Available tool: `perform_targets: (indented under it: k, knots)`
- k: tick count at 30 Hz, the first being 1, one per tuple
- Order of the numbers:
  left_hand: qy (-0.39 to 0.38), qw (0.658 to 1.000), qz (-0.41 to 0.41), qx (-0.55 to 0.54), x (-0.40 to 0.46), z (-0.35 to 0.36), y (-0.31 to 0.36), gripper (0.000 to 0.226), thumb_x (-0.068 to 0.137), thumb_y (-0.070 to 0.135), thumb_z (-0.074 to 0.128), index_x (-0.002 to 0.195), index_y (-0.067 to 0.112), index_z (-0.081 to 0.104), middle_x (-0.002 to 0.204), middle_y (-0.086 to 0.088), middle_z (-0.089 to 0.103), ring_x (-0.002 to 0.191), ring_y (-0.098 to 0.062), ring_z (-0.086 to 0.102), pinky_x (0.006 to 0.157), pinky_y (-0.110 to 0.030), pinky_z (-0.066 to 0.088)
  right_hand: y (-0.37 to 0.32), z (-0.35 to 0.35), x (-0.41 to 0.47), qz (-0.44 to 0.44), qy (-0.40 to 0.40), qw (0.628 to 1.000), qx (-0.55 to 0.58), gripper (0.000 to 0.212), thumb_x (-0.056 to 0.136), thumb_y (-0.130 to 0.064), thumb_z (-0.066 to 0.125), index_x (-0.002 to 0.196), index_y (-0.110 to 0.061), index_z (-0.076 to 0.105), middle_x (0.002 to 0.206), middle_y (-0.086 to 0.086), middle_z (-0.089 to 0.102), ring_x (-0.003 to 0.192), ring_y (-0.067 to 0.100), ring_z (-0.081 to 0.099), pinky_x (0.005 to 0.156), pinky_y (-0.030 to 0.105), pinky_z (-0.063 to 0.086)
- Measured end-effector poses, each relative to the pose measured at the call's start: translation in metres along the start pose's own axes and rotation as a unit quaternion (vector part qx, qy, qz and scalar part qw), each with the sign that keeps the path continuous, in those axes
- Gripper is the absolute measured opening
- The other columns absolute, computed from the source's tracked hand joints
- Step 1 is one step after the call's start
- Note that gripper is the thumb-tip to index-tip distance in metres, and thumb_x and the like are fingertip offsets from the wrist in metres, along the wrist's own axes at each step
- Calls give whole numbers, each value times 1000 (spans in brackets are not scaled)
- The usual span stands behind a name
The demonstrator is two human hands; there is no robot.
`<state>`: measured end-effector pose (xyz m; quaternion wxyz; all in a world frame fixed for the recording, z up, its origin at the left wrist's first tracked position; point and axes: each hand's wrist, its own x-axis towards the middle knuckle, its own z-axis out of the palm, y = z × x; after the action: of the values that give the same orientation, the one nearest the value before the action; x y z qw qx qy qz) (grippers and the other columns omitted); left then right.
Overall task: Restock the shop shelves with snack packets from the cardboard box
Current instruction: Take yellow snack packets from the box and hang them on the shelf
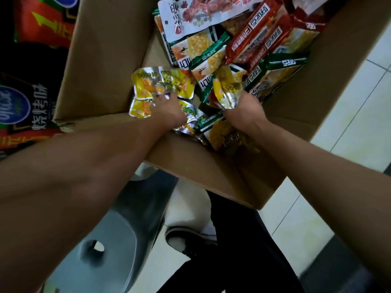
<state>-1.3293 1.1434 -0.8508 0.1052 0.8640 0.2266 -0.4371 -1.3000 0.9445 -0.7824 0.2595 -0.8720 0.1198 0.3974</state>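
the plain brown cardboard box (101, 60) contains shiny yellow foil snack packets (148, 85), green-edged cracker packets (208, 60) and red-brown packets (256, 32).

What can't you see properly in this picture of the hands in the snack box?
- Left hand: its fingertips are hidden among the yellow packets in the head view.
- Right hand: its fingers are hidden behind a crinkled yellow packet.
- Cardboard box: its far end is cut off by the top edge, and snacks cover its bottom.
- Black bags on the left: cut off by the edge.
- Packet writing: too blurred to read.
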Motion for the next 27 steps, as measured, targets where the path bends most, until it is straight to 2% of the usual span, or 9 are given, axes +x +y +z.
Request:
perform_targets:
  k: [4,6,9,13,17,20,22,25,27]
  knots:
    - [-32,999,19,-37,4,14,8,114,68,42,85,153,10,16,158,-20,18,146,-39,18,114,-45,28,3,8,4,-11,-20,999,28,42,90,-17,58,131,-10,50,120,13,60,110,33,58,82,34,47]
    - [-15,997,52,-52,3,23,8,103,69,34,86,149,10,26,154,-17,28,139,-39,32,104,-42,38,3,11,2,-21,-20,999,42,43,92,-17,56,134,-12,48,126,14,59,114,33,56,91,37,47]
    - [-23,992,83,-92,-1,23,8,79,71,24,84,135,9,40,130,-15,54,106,-35,57,76,-35,46,2,13,0,-27,-22,999,40,49,90,-14,57,137,-12,43,129,14,56,118,34,53,98,43,46]
    - [-39,993,105,-47,-9,-2,11,39,71,19,82,104,7,65,105,-17,69,77,-29,59,62,-31,46,0,7,1,-22,-36,999,13,49,90,-16,60,136,-11,43,126,14,58,115,34,56,97,47,48]
    - [-44,993,75,-83,-5,-49,-1,46,71,12,85,111,2,65,81,-9,66,60,-22,59,52,-26,47,0,3,0,-15,-45,999,15,47,89,-15,61,133,-13,46,121,13,60,111,33,57,93,45,50]
    - [-2,997,33,-73,7,-81,-28,47,69,17,87,111,7,67,100,-15,70,89,-30,68,72,-37,54,4,4,-5,-38,-64,997,32,39,90,-14,57,128,-13,50,115,12,61,107,32,58,93,49,50]
    - [48,999,3,8,10,-86,-42,74,63,25,90,126,8,53,128,-19,57,116,-38,58,90,-45,50,7,5,-7,-49,-78,994,54,33,89,-12,57,121,-11,54,110,13,63,102,32,60,89,49,52]
    - [108,977,136,127,11,-73,-34,101,62,35,88,142,9,33,145,-21,36,133,-40,38,109,-49,37,11,7,-7,-71,-85,991,73,25,89,-11,58,115,-11,58,99,8,64,93,28,62,70,37,53]
    - [79,964,206,147,18,-63,-19,110,68,44,84,151,8,22,156,-19,28,144,-36,26,118,-48,23,9,8,-7,-78,-84,990,83,27,88,-11,60,115,-12,58,97,4,64,90,25,62,65,30,50]
